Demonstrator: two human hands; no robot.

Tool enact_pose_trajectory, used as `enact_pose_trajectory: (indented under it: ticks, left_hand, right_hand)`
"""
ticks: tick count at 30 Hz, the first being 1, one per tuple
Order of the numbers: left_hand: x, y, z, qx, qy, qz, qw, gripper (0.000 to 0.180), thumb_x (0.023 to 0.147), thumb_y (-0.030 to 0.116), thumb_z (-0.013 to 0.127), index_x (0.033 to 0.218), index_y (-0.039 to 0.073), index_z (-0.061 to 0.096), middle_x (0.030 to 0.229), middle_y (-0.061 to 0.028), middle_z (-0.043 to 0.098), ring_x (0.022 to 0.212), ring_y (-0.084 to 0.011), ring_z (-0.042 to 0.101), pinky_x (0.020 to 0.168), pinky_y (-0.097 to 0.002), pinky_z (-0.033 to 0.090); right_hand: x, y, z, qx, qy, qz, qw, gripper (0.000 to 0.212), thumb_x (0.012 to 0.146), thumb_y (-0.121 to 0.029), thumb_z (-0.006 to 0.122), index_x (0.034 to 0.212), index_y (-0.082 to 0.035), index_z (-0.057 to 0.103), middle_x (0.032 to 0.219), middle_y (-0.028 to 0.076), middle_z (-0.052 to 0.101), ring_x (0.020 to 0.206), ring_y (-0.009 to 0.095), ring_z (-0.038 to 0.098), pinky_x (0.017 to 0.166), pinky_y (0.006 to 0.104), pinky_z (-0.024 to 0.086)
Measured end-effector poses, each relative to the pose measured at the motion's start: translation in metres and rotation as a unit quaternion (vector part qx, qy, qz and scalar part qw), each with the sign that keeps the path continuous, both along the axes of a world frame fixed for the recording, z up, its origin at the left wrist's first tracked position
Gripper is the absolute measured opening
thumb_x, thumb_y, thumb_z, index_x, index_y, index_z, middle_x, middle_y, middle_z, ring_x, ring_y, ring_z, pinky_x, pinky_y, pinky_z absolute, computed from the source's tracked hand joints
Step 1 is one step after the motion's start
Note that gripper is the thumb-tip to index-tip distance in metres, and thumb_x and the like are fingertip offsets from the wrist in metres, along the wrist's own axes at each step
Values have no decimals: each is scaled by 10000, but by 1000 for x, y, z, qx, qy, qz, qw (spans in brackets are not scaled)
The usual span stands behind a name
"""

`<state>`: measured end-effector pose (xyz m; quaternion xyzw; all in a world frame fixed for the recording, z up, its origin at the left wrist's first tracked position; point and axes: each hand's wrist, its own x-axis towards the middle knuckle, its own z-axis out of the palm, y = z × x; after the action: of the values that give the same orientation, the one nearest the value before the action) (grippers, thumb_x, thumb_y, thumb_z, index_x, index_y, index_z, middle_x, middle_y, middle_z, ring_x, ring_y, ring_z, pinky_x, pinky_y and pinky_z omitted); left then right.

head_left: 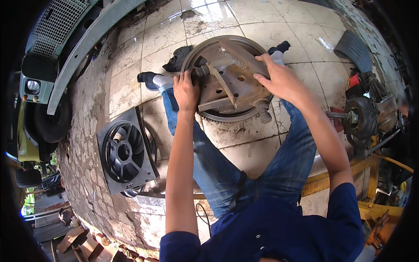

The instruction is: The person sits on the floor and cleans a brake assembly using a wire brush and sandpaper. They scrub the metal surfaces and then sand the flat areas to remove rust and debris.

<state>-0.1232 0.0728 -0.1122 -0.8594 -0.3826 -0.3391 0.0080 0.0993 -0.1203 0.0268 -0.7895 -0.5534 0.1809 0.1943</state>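
- Rusty metal plate [251, 91] with holes and welded bars is what's being handled here, sitting on top of a big round wheel [235, 117] that has teeth along its near rim. I'll place everything else from that wheel.
- The wheel itself lies on the cracked tiled floor [303, 28], between the person's spread legs, a foot on either side.
- Left hand [187, 91] is at the wheel's left edge, fingers curled down over the plate's left side, right beside a stubby round knob [202, 70].
- Right hand [279, 75] is over the wheel's right edge, about half open: thumb and fingers apart, touching the plate's right side. Can't tell if any fingers hook underneath.
- A second knobby fitting [264, 112] sticks out at the wheel's near right.
- Dark crumpled thing [176, 59] just left of the wheel, can't make out what.
- Black fan [125, 151] in a square grey shroud, left of the wheel and closer to the person.
- Greasy machine [362, 118] well off to the wheel's right, yellow frame [373, 177] on its near side.
- Vehicle front [36, 83] with a round headlight, far left of the wheel.
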Motion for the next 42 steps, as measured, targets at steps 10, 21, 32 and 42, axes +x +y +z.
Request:
enact_pose_trajectory:
  ticks: [10,21,32,42]
  left_hand:
    - [-2,-12,10,-37,-79,1,996,423,778,10,588,1191,100,609,1173,-120,598,1069,-338,575,910,-457,460]
    - [87,6,59,-263,-206,-136,933,286,947,119,533,1203,14,608,1163,-197,630,1072,-371,611,934,-447,486]
    - [95,-5,53,-439,-264,-87,855,315,998,166,485,1247,8,595,1155,-176,673,1066,-249,649,940,-352,484]
    - [107,4,33,-346,-307,-88,882,322,959,186,553,1175,-43,624,1150,-230,661,1106,-313,632,975,-397,464]
  right_hand:
    - [4,0,-7,60,4,34,998,403,937,-198,620,1242,-14,432,990,292,669,950,459,645,799,518,517]
    - [-5,4,-3,42,-31,2,999,352,1003,-315,530,1194,-23,474,867,275,679,895,457,659,768,532,522]
    - [-13,-7,-1,-21,-13,-37,999,546,1020,-332,494,1517,-161,348,804,268,665,792,445,650,714,510,509]
    - [-9,34,-10,-3,-61,-37,997,532,1002,-302,508,1496,-141,394,875,249,694,840,430,671,774,514,528]
